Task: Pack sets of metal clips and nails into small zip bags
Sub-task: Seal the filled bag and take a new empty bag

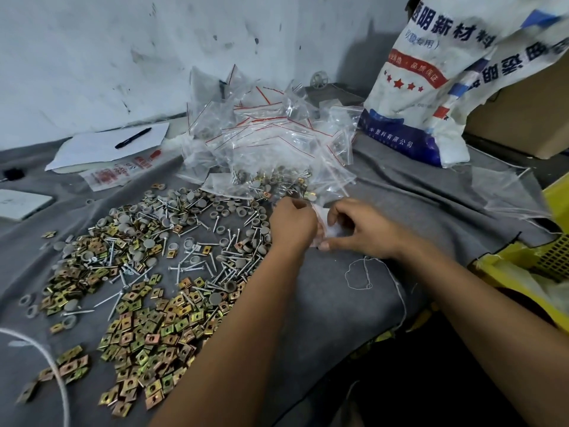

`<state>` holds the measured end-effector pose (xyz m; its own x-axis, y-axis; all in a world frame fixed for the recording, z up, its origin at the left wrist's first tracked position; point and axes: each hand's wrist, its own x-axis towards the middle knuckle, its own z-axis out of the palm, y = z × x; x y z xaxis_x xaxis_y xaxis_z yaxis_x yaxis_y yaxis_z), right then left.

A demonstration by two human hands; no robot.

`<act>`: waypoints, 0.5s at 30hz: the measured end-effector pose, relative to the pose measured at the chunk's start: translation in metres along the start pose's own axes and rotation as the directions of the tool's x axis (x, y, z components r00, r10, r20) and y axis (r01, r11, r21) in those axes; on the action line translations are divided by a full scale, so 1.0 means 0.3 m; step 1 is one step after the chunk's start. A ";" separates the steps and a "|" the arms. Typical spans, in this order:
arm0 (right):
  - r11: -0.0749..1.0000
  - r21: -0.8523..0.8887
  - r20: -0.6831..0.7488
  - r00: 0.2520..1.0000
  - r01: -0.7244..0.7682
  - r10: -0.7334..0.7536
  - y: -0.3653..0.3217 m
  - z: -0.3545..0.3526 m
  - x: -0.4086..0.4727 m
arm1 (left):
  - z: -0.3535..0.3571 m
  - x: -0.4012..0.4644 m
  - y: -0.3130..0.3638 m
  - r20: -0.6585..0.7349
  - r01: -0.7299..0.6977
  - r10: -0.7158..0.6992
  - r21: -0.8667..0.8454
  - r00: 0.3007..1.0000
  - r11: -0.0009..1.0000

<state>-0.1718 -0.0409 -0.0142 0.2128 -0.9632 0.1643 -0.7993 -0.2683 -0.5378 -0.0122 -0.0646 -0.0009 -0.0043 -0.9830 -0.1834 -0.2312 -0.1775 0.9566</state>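
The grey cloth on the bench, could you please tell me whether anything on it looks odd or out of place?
Mostly ordinary sorting mess. A loose white thread lies curled on the grey cloth just in front of the right hand, and a white cord crosses stray metal clips at lower left; either could snag parts.

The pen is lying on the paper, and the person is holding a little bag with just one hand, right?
Not quite. The head view shows both hands on the little bag: the left hand and the right hand pinch it between them. The pen does lie on the paper.
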 end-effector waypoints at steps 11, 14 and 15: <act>0.999 -0.025 -0.345 0.939 -0.029 0.018 -0.047 0.010 -0.047 | 0.013 -0.020 0.000 -0.121 -0.005 0.006 0.009 0.993 1.000; 0.997 0.063 -0.387 0.920 -0.046 0.067 -0.049 0.022 -0.041 | 0.020 -0.016 -0.003 -0.147 -0.031 0.035 0.028 0.988 0.999; 0.995 0.082 -0.402 0.912 -0.058 0.086 -0.052 0.025 -0.038 | 0.022 -0.016 -0.003 -0.152 -0.039 0.044 0.034 0.987 0.999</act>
<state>-0.1577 -0.0259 -0.0138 -0.1009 -0.8943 0.4359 -0.7612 -0.2128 -0.6127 -0.0185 -0.0596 -0.0024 0.1334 -0.9855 -0.1048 -0.2639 -0.1372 0.9547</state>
